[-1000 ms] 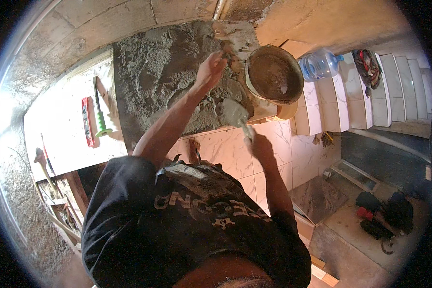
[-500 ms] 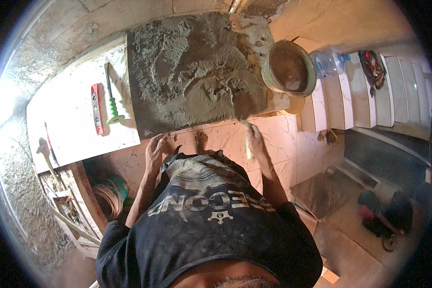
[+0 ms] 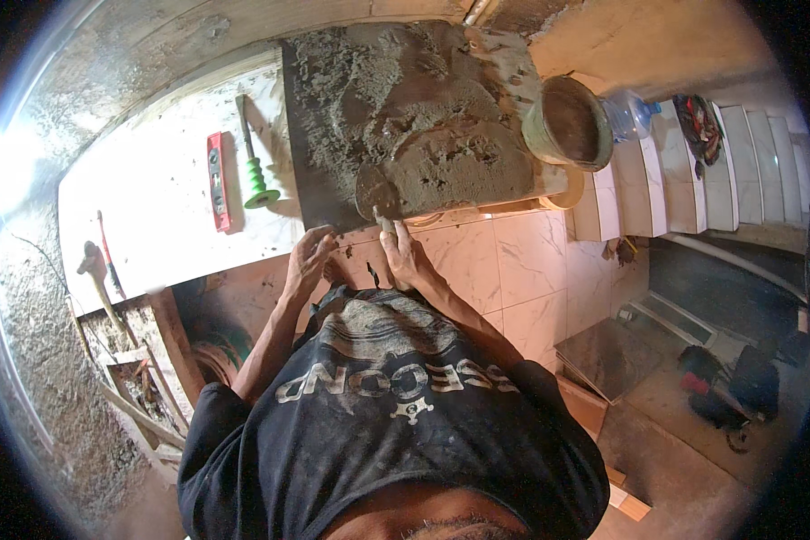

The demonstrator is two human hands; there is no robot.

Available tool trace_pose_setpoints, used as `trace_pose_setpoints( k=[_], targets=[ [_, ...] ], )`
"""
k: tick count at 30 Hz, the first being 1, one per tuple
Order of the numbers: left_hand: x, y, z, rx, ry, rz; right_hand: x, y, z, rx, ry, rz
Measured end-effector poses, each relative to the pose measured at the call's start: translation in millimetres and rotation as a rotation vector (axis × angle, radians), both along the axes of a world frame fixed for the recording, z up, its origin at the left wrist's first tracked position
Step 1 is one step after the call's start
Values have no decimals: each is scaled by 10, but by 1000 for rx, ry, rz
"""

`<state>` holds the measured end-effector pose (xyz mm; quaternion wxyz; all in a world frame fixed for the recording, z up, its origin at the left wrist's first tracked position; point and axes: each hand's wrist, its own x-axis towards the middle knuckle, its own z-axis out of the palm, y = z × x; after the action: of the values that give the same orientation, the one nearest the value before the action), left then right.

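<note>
My right hand (image 3: 407,259) grips the short handle of a trowel (image 3: 375,191). Its mortar-smeared blade lies flat on wet grey mortar near the front edge. The mortar (image 3: 441,117) is spread thick over a dark slab on the worktop, ridged and lumpy in the middle, smoother toward the front right. My left hand (image 3: 310,258) is at the slab's front left corner, fingers loosely bent, with no tool in it. Whether its fingertips touch the edge is hard to see.
Left of the mortar, a red spirit level (image 3: 218,182) and a chisel with a green grip (image 3: 256,175) lie on the white worktop (image 3: 153,216). A hammer (image 3: 99,274) rests farther left. A bucket (image 3: 567,123) and a clear water bottle (image 3: 630,115) stand right, by stairs (image 3: 670,184).
My right hand has swept the trowel leftward across the mortar's front, close to my left hand. The worktop and its tools sit farther right in the view.
</note>
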<state>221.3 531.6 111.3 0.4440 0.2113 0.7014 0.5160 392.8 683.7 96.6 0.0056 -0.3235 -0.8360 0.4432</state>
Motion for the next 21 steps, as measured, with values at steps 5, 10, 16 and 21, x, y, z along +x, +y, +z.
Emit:
trace_pose_setpoints(
  k=[5, 10, 16, 21],
  targets=[
    [-87, -255, 111, 24, -83, 62, -278, -244, -223, -17, 137, 42],
    [-160, -729, 33, -25, -65, 96, -113, -18, 79, -307, 97, -325],
    [-182, -1100, -20, -48, -148, 187, -191, -126, 267, -496, -3, -325],
    [-201, -1111, -65, -62, -151, 151, -551, -719, 143, -456, -38, -149]
  ],
)
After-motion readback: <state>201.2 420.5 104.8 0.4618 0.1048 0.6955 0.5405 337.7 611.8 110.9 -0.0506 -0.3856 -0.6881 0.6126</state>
